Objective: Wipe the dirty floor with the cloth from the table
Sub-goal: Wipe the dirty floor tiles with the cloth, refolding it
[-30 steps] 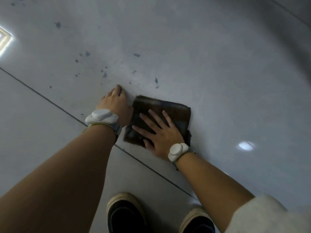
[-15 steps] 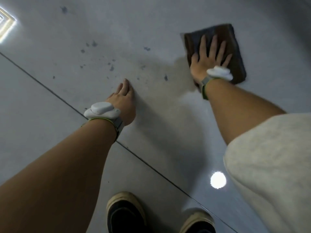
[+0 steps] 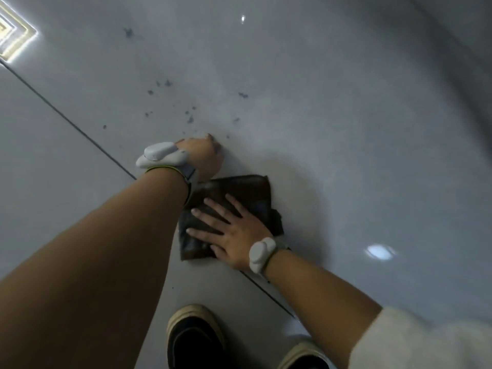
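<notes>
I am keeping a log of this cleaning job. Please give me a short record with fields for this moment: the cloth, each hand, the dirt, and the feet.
cloth: dark brown cloth, flat on the floor
right hand: right hand pressed flat on the cloth, fingers spread
left hand: left hand resting on the floor beside the cloth, holding nothing
dirt: dark specks beyond the left hand, not under the cloth
feet: two shoes at the bottom edge

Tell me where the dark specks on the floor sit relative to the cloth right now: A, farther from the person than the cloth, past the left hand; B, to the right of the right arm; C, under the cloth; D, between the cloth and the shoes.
A: the dark specks lie beyond the left hand, while the right hand presses the cloth flat nearer the shoes.
</notes>
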A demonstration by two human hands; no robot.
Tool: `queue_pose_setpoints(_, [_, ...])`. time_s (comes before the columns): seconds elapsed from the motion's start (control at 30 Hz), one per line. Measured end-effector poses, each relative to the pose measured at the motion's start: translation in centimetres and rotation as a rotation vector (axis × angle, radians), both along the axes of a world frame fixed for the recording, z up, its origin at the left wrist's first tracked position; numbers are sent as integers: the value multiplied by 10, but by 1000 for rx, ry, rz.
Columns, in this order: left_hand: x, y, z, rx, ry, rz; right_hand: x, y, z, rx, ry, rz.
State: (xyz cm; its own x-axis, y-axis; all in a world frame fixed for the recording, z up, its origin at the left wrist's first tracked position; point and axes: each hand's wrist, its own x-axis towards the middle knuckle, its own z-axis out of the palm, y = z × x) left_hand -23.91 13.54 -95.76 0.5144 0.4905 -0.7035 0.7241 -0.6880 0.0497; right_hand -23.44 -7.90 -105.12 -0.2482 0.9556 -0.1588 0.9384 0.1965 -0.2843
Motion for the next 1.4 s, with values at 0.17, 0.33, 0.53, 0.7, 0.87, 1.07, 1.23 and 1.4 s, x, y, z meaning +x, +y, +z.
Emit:
queue_pose_setpoints(0.17, [-12,-10,5,104,-219,62,-6,38,-3,82,53,-452])
queue_pose_setpoints(0.33, [-36,-9,-8,164,-266,9,80,81,-7,62,-108,-930])
queue_pose_setpoints(0.53, [-12,-33,-11,104,-351,-136,46,0,1,-2,-138,-755])
queue_pose_setpoints(0.7, [17,-41,-8,83,-268,-296,18,-15,-3,-17,-45,-785])
queue_pose_setpoints(0.87, [12,-37,-16,102,-65,-392,77,-7,-2,-80,-148,-1374])
queue_pose_setpoints(1.07, [10,-37,-19,96,-64,-363,194,19,2,-210,-124,-1614])
queue_pose_setpoints(1.23, [-1,-25,-27,36,-102,-348,274,66,10,-316,-109,-1253])
queue_pose_setpoints(1.4, [-3,-23,-28,48,-132,-344,240,60,13,-179,-204,-647])
